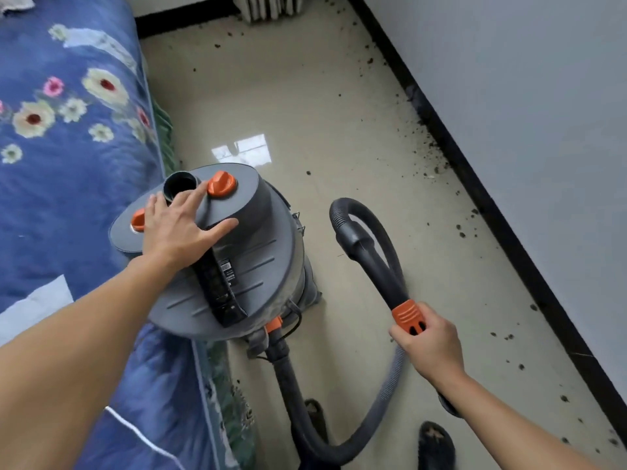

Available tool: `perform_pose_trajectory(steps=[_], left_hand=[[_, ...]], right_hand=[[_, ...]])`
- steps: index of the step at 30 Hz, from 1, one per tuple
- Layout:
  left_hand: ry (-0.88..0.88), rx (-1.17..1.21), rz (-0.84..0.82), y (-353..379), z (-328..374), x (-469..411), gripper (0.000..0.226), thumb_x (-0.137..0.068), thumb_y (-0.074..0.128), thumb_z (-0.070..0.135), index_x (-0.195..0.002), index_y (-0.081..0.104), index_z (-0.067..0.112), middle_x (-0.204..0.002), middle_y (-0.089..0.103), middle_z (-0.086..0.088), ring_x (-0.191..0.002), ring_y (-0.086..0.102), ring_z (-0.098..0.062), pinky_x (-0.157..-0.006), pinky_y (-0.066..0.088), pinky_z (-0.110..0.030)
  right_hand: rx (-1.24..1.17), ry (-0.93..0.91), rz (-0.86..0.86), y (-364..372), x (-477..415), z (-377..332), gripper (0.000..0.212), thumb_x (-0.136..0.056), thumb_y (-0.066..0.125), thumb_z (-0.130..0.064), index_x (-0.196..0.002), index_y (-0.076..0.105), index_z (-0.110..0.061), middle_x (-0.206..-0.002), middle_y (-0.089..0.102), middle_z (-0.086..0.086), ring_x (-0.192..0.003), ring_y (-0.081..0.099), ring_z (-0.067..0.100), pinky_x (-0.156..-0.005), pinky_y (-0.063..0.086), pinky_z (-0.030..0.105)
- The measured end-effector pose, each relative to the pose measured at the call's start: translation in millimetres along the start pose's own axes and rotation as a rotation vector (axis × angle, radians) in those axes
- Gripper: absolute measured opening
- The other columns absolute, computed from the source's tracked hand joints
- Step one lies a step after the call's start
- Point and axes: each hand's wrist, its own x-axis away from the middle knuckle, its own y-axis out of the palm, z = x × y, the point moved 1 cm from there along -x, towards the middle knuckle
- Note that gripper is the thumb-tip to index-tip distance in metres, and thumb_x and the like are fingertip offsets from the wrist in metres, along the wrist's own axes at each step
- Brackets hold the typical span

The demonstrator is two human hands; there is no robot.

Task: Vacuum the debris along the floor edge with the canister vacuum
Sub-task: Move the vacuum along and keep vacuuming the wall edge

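Left hand (pixel 179 228) lies spread on the canister vacuum (pixel 261 256); right hand (pixel 429 342) grips its hose handle (pixel 406 314).

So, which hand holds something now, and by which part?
The right hand grips the hose wand by its orange collar. The left hand holds nothing; it rests open on the canister lid.

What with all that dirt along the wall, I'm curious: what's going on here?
A person is getting set to vacuum. Their left hand rests flat, fingers spread, on top of the canister vacuum, which stands on the floor beside the bed. Their right hand grips the hose at its orange collar. Dark debris lies scattered along the black baseboard on the right, not yet picked up.
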Motion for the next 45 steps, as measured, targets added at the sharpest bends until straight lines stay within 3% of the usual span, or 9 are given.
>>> perform_pose_trajectory(steps=[4,7,13,18,23,31,34,37,45], left_hand=[[0.168,-0.135,0.103,-5.1,26.1,13.2,0.081,-0.088,0.054,0.057,-0.151,0.025,0.014,-0.153,0.028,-0.018,-0.145,0.014,-0.040,-0.120,0.009,-0.052],[0.337,0.056,0.214,-5.5,95.0,42.5,0.065,-0.088,0.061,0.034,-0.144,0.037,0.012,-0.150,0.032,-0.020,-0.143,0.022,-0.037,-0.118,0.017,-0.049],[0.804,-0.119,-0.106,44.7,236.9,102.4,0.096,-0.073,0.072,0.030,-0.153,0.020,0.030,-0.159,0.017,-0.013,-0.147,0.012,-0.033,-0.118,0.008,-0.044],[1.097,-0.110,-0.169,108.4,334.9,166.2,0.056,-0.044,0.087,0.018,-0.096,0.067,0.016,-0.113,0.065,-0.006,-0.119,0.048,-0.029,-0.105,0.032,-0.039],[1.199,-0.073,-0.191,166.4,436.8,250.3,0.036,-0.046,0.070,0.006,-0.077,0.055,0.016,-0.077,0.057,0.003,-0.084,0.058,-0.028,-0.091,0.045,-0.046],[1.322,-0.209,-0.336,262.9,575.6,394.0,0.073,-0.046,0.077,0.050,-0.111,0.062,0.022,-0.083,0.063,0.007,-0.079,0.063,-0.022,-0.088,0.050,-0.044],[1.330,-0.272,-0.483,306.1,610.5,441.9,0.045,-0.057,0.070,0.045,-0.097,0.065,0.026,-0.078,0.061,0.008,-0.073,0.062,-0.021,-0.066,0.047,-0.033],[1.305,-0.389,-0.561,346.4,620.3,456.7,0.017,-0.066,0.067,0.032,-0.080,0.061,0.025,-0.077,0.061,0.007,-0.076,0.061,-0.021,-0.062,0.035,-0.029],[1.386,-0.309,-0.409,473.4,575.3,416.7,0.019,-0.047,0.071,0.027,-0.060,0.058,0.022,-0.055,0.050,0.009,-0.047,0.051,-0.019,-0.050,0.028,-0.023]], right_hand=[[0.078,0.021,0.030,-14.1,25.1,7.7,0.024,-0.072,0.073,-0.032,-0.072,0.050,-0.030,-0.055,0.055,-0.006,-0.055,0.055,0.015,-0.052,0.043,0.030],[0.171,-0.022,0.043,-33.8,46.7,23.4,0.028,-0.073,0.074,-0.037,-0.082,0.048,-0.035,-0.056,0.054,-0.011,-0.056,0.055,0.015,-0.054,0.042,0.029],[0.265,-0.101,0.125,-88.8,107.0,95.3,0.036,-0.058,0.073,-0.046,-0.085,0.053,-0.033,-0.059,0.055,-0.016,-0.050,0.054,0.011,-0.046,0.017,0.011],[0.165,0.028,0.143,-127.7,162.1,209.0,0.026,-0.064,0.058,-0.047,-0.081,0.051,-0.029,-0.067,0.054,-0.013,-0.059,0.051,0.010,-0.056,0.035,0.024],[0.090,0.153,0.107,-161.8,208.8,333.3,0.023,-0.070,0.060,-0.044,-0.083,0.052,-0.026,-0.073,0.055,-0.013,-0.066,0.052,0.010,-0.064,0.041,0.026],[-0.024,0.209,0.009,-200.2,254.3,509.1,0.019,-0.082,0.066,-0.029,-0.098,0.057,-0.022,-0.085,0.061,-0.007,-0.076,0.056,0.012,-0.072,0.037,0.024],[0.001,0.183,-0.012,-192.7,255.7,562.2,0.019,-0.082,0.065,-0.029,-0.098,0.057,-0.021,-0.086,0.062,-0.003,-0.077,0.058,0.017,-0.077,0.042,0.029],[0.044,0.156,-0.041,-166.7,249.6,595.1,0.023,-0.082,0.066,-0.029,-0.100,0.056,-0.021,-0.090,0.062,-0.001,-0.080,0.058,0.019,-0.081,0.043,0.034],[0.001,0.166,0.060,-54.2,186.0,686.0,0.019,-0.074,0.068,-0.018,-0.089,0.056,-0.016,-0.080,0.059,0.000,-0.075,0.055,0.021,-0.083,0.043,0.035]])
